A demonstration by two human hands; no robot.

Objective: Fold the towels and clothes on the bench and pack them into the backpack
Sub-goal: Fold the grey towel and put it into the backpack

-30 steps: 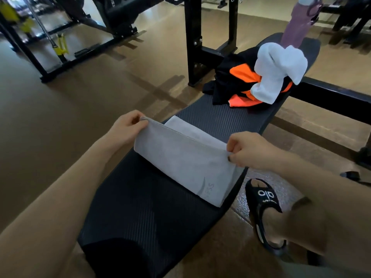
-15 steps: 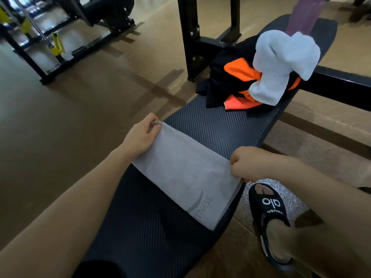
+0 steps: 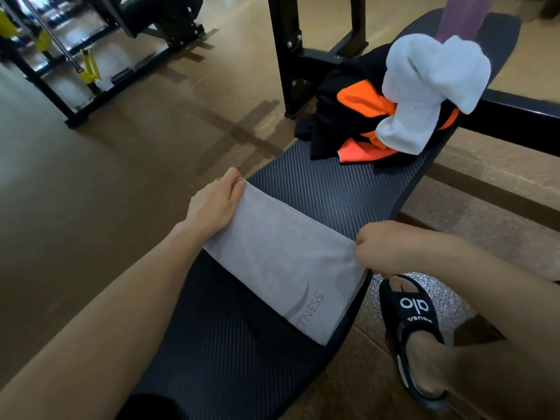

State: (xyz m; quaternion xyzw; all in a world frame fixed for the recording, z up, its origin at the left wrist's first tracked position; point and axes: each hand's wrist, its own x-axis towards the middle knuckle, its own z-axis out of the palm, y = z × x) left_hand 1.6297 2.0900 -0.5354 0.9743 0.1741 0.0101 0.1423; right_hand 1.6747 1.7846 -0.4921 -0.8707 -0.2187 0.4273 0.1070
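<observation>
The left hand point(image 3: 213, 204) has its grip clamped on the far left corner of the folded grey rectangular cloth towel point(image 3: 280, 262), thumb on top and fingers tucked under the edge. The right hand point(image 3: 385, 248) is curled into a fist, its grip pinching the towel's far right corner. Between the two grips the towel's far hem runs in a straight line, and the cloth lies flat on the black ribbed padded desk point(image 3: 333, 189), slanting toward the person, with a printed logo ending in "TNESS" at its near corner by the desk's right edge. Beyond the grips, well apart along the desk, sits a crumpled heap of black and orange clothing point(image 3: 348, 116), and a bunched white terry towel point(image 3: 424, 89) rests on top of that heap. A mauve bottle point(image 3: 460, 16) stands just behind the white towel, cut off by the top edge. Below the right grip, off the desk, a foot in a black slide sandal point(image 3: 415, 322) with white lettering rests on the brown floor point(image 3: 91, 192). Black gym machine frames point(image 3: 91, 71) stand far to the left.
</observation>
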